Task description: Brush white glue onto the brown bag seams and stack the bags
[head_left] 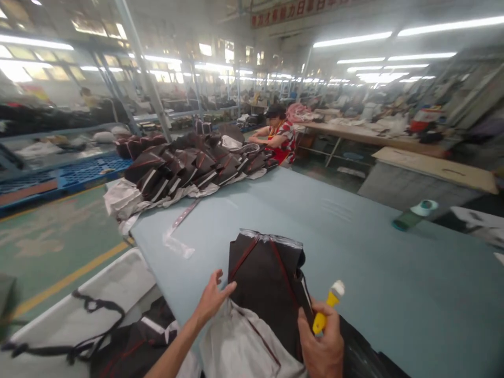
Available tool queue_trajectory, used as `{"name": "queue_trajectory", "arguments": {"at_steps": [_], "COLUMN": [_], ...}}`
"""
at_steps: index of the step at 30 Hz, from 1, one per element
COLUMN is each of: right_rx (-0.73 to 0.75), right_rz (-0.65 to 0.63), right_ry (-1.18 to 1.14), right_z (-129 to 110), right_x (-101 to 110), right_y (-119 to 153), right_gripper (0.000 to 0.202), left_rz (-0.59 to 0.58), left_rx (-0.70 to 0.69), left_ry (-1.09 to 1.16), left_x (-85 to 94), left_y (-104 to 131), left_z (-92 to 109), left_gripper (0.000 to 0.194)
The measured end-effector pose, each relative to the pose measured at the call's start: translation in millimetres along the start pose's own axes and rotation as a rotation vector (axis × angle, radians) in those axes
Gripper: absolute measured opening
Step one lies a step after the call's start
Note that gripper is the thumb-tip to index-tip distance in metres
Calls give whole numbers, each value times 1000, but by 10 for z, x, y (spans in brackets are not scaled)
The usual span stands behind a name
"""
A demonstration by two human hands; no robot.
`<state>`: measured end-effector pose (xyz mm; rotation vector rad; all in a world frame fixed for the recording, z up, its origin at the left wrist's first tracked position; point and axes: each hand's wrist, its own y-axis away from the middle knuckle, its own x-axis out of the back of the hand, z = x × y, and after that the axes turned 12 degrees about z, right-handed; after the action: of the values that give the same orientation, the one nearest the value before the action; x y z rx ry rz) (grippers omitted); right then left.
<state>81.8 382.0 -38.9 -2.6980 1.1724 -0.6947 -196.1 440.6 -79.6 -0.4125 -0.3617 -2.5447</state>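
A black fabric piece with red piping [263,273] and a pale lining lies on the blue-grey table [354,252] in front of me. Its top edge has a greyish-white strip. At its left edge is my left hand [214,299], fingers apart and holding nothing. My right hand [323,336] is closed at the piece's right side, with a yellow-handled brush [326,310] held in it, its white bristles pointing up and away.
Many black pieces [197,163] are heaped along the table's far left edge. A ruler [185,214] lies near them. At the right stands a green bottle [415,215]. A white bin [118,283] with black fabric is at lower left. Beyond the table sits a person [281,137].
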Motion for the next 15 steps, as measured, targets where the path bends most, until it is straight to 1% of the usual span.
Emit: {"name": "queue_trajectory", "arguments": {"at_steps": [1,3,5,6,8,10,13,15], "right_rx": [-6,11,31,49,94,128,111,93], "right_rz": [23,63,87,81,41,3,3,13], "right_ry": [7,21,60,89,153,206,258,286], "right_z": [-1,17,79,126,244,372,529,596], "right_x": [-42,-125,-186,-205,-223,-234,-291,-358], "right_y": [-1,-33,-113,-170,-306,-444,-571,-575], "right_gripper": [46,45,44,44,45,47,54,59], "left_rz": [-57,-152,-215,-233,-247,-246,-225,-179], "left_rx": [10,9,-7,-15,-23,-13,28,49], "left_ry": [0,1,5,9,26,51,82,79], "left_x": [-62,-202,-323,-368,-428,-455,-478,-505], "left_y": [-87,-158,-141,-118,-66,-27,-4,1], "left_z": [-76,-186,-252,-273,-303,-326,-368,-403], "left_gripper": [88,73,60,56,56,59,66,71]}}
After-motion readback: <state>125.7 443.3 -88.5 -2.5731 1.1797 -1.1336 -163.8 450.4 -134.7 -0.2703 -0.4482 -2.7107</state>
